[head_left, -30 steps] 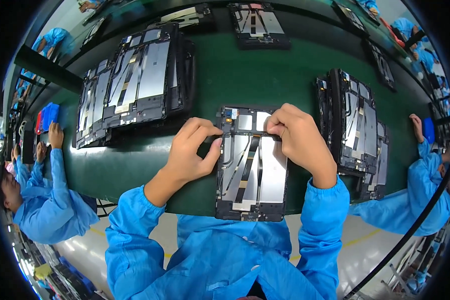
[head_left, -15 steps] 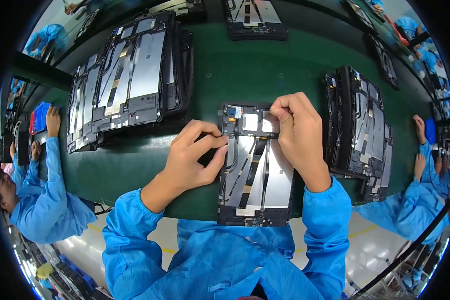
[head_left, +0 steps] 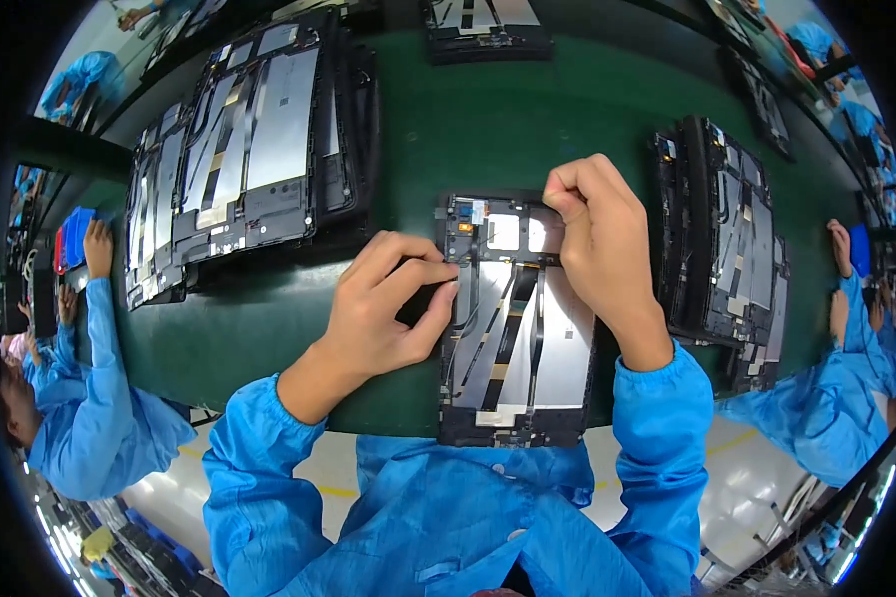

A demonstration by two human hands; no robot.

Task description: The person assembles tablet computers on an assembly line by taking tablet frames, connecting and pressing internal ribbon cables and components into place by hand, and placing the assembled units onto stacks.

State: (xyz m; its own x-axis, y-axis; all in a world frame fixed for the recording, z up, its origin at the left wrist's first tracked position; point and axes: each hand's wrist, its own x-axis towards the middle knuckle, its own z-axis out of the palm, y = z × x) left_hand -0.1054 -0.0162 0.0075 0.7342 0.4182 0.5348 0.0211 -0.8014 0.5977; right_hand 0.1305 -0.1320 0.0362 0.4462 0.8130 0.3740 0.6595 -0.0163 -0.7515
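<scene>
An opened tablet [head_left: 564,348], black-framed with silver battery panels and dark ribbon cables, lies in front of me over the table's near edge. My left hand [head_left: 383,303] is closed at its left edge, thumb and forefinger pinching the frame near the upper part. Above its upper right corner, my right hand [head_left: 612,244] is held with thumb and forefinger pressed together. Whether anything is between those fingertips is too small to make out. The hand covers part of the tablet's right side.
Large stacks of opened tablets [head_left: 279,129] stand at the left on the green table [head_left: 478,129]. Another stack [head_left: 742,219] is on the right, and one more tablet [head_left: 488,45] lies at the far side. Co-workers in blue sleeves [head_left: 110,368] sit at both sides.
My right hand has lifted slightly up and away from the tablet's upper right corner, still pinched. My left hand stays at the left edge. The view has shifted a little.
</scene>
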